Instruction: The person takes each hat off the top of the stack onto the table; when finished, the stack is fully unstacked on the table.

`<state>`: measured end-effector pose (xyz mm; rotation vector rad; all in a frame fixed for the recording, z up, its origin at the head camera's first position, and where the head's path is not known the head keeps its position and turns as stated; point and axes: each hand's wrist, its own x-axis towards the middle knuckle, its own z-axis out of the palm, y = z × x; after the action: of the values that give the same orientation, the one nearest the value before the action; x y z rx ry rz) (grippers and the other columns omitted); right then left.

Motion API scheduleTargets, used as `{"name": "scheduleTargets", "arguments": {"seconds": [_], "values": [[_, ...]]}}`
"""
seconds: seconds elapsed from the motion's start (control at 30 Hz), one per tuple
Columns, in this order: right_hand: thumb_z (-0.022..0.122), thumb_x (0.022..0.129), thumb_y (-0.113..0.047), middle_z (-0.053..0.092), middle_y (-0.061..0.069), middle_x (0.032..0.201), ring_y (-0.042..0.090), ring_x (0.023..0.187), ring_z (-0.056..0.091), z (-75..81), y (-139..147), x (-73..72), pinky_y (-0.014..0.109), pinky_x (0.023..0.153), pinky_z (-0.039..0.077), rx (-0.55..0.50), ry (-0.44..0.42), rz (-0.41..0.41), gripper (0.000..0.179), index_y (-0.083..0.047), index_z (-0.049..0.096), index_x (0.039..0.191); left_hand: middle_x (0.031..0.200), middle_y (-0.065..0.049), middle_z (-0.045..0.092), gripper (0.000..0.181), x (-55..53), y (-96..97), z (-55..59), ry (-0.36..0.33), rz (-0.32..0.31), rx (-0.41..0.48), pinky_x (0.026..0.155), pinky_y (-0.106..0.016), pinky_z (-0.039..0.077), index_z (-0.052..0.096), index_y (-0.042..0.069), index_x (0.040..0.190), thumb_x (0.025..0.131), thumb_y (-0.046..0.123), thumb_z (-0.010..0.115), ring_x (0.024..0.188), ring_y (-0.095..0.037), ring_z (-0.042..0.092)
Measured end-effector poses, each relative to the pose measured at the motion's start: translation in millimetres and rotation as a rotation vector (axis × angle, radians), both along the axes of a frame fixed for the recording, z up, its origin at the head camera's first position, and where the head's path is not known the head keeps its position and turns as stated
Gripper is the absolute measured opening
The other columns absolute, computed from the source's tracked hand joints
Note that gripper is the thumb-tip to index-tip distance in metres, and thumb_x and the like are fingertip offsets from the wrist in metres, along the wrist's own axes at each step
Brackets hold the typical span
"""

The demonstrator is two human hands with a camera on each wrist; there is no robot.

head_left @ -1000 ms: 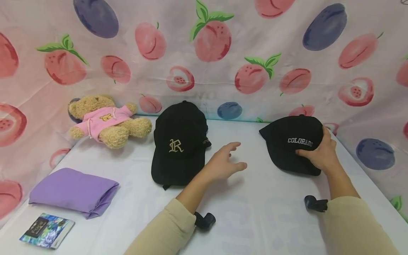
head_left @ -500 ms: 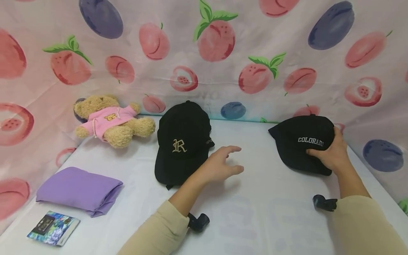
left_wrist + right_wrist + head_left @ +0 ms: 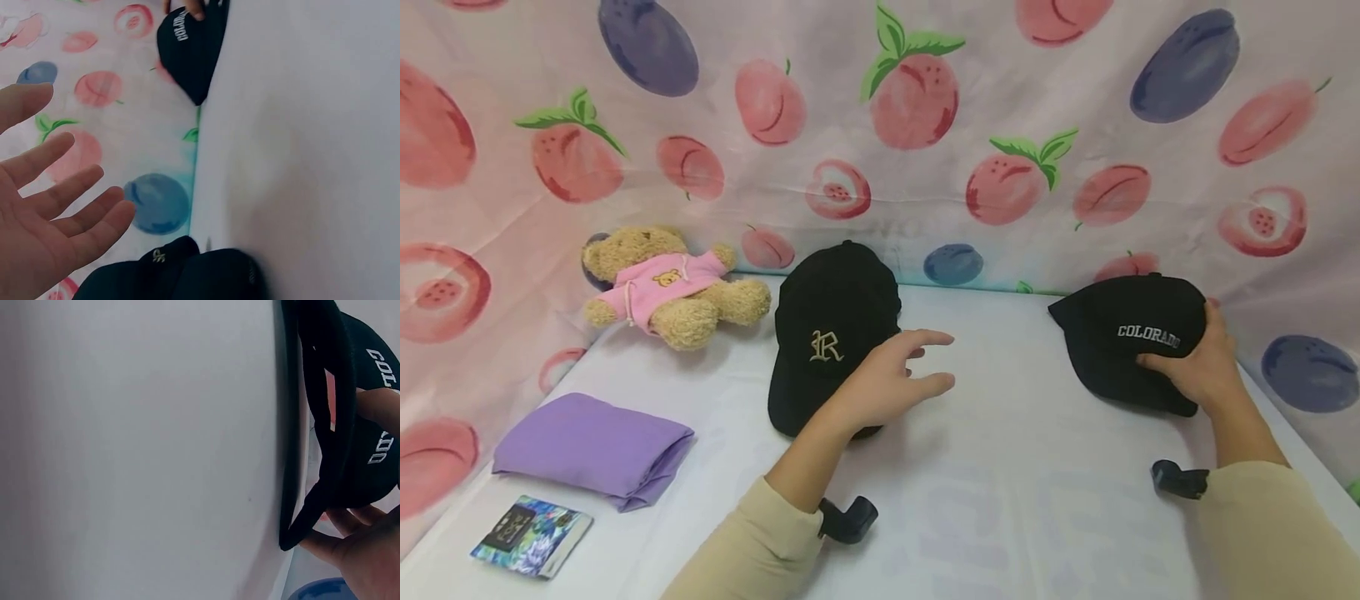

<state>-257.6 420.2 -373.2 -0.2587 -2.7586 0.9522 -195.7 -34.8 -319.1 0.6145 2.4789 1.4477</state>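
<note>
At the right of the table, my right hand (image 3: 1206,362) grips a black baseball cap (image 3: 1138,317) lettered COLORADO. Its thumb lies across the front near the lettering, and its other fingers reach round the far side. In the right wrist view, the cap's open underside and edge (image 3: 344,425) face the camera, close over the white surface. Left of centre lies a second black baseball cap (image 3: 820,300) with a gold R emblem. My left hand (image 3: 887,379) hovers by its right side, fingers spread and holding nothing, hiding part of the brim; the left wrist view shows the palm empty.
A teddy bear (image 3: 673,287) in a pink hoodie lies at the back left. Before it are a folded purple cloth (image 3: 587,446) and a small colourful booklet (image 3: 533,536). A fruit-print curtain (image 3: 917,192) hangs behind the white table (image 3: 1000,500).
My left hand has drifted left, now overlapping more of the R cap. My right hand and the COLORADO cap have shifted slightly right. The head view has also turned a little.
</note>
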Motion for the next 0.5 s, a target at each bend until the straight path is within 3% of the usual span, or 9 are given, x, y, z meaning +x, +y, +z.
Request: {"name": "scheduleTargets", "arguments": {"seconds": [0.27, 0.5], "values": [[0.075, 0.091, -0.022, -0.001, 0.041, 0.163, 0.061, 0.15, 0.003, -1.6, 6, -4.5, 0.075, 0.119, 0.013, -0.003, -0.028, -0.045, 0.115, 0.0, -0.013, 0.162, 0.146, 0.0, 0.056, 0.047, 1.7, -17.4, 5.8, 0.082, 0.084, 0.032, 0.109, -0.045, 0.048, 0.059, 0.022, 0.145, 0.099, 0.025, 0.069, 0.131, -0.022, 0.053], [0.073, 0.092, -0.023, 0.0, 0.043, 0.161, 0.062, 0.148, 0.005, -0.7, 9, -6.7, 0.076, 0.118, 0.016, 0.014, -0.051, -0.056, 0.113, 0.001, -0.014, 0.161, 0.148, -0.002, 0.056, 0.046, -0.3, -35.5, 17.3, 0.163, 0.137, 0.093, 0.115, -0.045, 0.045, 0.059, 0.017, 0.145, 0.1, 0.023, 0.067, 0.142, -0.025, 0.05]]}}
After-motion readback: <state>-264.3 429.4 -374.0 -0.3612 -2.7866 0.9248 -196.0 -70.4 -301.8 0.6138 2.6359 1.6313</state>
